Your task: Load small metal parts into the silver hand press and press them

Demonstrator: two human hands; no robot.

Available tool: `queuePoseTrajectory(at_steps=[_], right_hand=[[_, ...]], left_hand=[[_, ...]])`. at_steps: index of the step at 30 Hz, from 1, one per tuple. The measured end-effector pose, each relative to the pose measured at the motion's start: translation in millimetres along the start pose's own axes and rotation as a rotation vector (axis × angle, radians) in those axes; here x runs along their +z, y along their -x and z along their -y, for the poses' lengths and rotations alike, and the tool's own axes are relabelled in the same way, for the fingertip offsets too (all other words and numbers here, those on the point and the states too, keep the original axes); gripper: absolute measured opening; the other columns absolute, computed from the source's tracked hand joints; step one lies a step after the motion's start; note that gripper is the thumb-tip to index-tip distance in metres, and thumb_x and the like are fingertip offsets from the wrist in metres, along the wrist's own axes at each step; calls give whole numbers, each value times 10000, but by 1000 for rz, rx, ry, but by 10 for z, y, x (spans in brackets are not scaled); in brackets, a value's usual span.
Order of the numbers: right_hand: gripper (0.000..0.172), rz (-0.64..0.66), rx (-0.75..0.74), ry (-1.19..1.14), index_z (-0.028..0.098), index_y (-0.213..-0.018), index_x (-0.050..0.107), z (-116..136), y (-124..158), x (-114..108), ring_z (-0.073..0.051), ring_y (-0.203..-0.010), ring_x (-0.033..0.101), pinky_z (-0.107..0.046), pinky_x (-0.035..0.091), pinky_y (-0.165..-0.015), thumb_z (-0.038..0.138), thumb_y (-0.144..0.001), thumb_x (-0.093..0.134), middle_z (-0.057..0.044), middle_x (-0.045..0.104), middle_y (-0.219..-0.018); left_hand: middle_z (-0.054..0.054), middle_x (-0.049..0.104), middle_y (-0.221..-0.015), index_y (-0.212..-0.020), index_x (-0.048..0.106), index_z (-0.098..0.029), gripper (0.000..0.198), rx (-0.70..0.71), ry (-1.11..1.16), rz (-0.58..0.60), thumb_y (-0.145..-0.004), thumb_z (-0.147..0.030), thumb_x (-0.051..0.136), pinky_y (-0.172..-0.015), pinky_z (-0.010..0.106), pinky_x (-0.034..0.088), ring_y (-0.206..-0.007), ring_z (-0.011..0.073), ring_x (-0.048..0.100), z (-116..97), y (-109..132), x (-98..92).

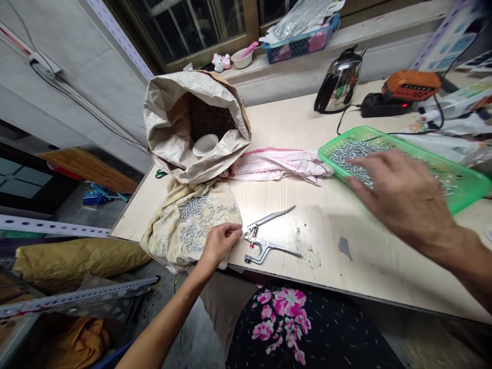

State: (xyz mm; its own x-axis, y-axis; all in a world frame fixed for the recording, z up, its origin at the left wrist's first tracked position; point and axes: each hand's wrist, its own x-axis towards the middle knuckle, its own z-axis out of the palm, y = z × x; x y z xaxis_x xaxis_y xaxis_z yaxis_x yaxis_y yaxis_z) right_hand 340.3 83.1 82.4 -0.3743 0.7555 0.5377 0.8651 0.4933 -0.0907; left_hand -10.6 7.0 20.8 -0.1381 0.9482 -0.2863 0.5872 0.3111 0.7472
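My left hand [222, 243] is closed in a pinch at the edge of a yellowish cloth [157, 241]; anything between its fingertips is too small to make out. Many small silvery metal pieces [194, 218] lie spread on that cloth. Just right of the fingertips, hand pliers [265, 247] with a spring and red bits rest on the table, handles spread. Over a green plastic basket [467, 197] hovers my right hand [403, 197], slightly blurred, thumb and index finger apart, with nothing visible in it. Similar small metal pieces [351, 151] fill the basket's left part.
An opened woven sack [165, 120] with a white dish [205, 145] in it stands behind the cloth. A pink-white towel [277, 165] lies beside it. Further back are a steel kettle [340, 79] and an orange battery [411, 84] on a charger. The table's front edge [326, 288] borders my lap.
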Motion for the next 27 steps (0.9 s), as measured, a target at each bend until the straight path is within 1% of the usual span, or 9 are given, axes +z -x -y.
queuePoseTrajectory(at_steps=[2, 4, 6, 7, 9, 12, 14, 22, 27], right_hand=[[236, 145, -134, -247, 192, -1109, 602, 237, 209, 188, -254, -911, 586, -407, 476, -770, 313, -982, 444, -105, 607, -997], [228, 348, -257, -461, 184, -1086, 592, 554, 429, 462, -201, -811, 576, -344, 470, -702, 344, -974, 476, -74, 596, -940], [214, 520, -297, -502, 179, -1037, 579, 828, 598, 727, -184, -766, 546, -325, 441, -675, 366, -952, 522, -64, 578, -936], [178, 574, -301, -486, 177, -995, 569, 922, 652, 833, -177, -744, 528, -321, 423, -667, 343, -952, 522, -60, 570, -932], [95, 623, -311, -458, 176, -918, 534, 1016, 702, 964, -159, -698, 488, -306, 383, -643, 242, -962, 482, -48, 556, -910], [145, 612, -356, -466, 177, -879, 488, 1002, 691, 990, -144, -663, 442, -288, 322, -601, 80, -938, 398, -33, 538, -868], [184, 573, -391, -454, 176, -873, 475, 977, 680, 960, -145, -655, 427, -292, 297, -583, 31, -914, 368, -35, 533, -856], [228, 432, -446, -389, 176, -849, 469, 1004, 736, 972, -137, -621, 413, -295, 287, -559, 16, -919, 322, -28, 519, -805], [267, 334, -471, -364, 176, -825, 472, 999, 747, 996, -134, -605, 404, -288, 295, -553, 29, -946, 285, -15, 496, -757]], left_hand=[[4, 634, -617, -888, 724, -120, 356, -120, 146, 107, -713, -426, 674, -498, 232, 390, -489, 115, 511, 6, 127, 51], [-6, 608, -586, -829, 713, -109, 402, -202, 246, 148, -646, -467, 715, -478, 217, 366, -466, 94, 477, 22, 214, 119], [-10, 600, -576, -776, 701, -107, 420, -239, 306, 130, -597, -485, 744, -483, 205, 353, -472, 80, 460, 44, 258, 183], [-12, 595, -568, -759, 699, -107, 424, -245, 318, 115, -582, -488, 752, -484, 201, 344, -474, 75, 450, 54, 268, 208], [-15, 582, -541, -736, 703, -104, 427, -247, 308, 98, -561, -489, 762, -480, 197, 319, -475, 71, 431, 69, 275, 239], [-11, 584, -526, -713, 716, -104, 415, -251, 268, 102, -547, -483, 762, -475, 198, 290, -477, 72, 414, 77, 278, 252], [-1, 607, -545, -720, 730, -105, 407, -240, 232, 110, -561, -479, 750, -479, 199, 283, -483, 74, 417, 76, 279, 252], [36, 671, -615, -732, 757, -127, 367, -155, -23, 148, -629, -472, 682, -503, 214, 313, -560, 130, 516, 73, 257, 237], [26, 662, -608, -708, 729, -131, 319, -125, -129, 223, -705, -436, 638, -545, 229, 366, -574, 144, 554, 42, 274, 214]])
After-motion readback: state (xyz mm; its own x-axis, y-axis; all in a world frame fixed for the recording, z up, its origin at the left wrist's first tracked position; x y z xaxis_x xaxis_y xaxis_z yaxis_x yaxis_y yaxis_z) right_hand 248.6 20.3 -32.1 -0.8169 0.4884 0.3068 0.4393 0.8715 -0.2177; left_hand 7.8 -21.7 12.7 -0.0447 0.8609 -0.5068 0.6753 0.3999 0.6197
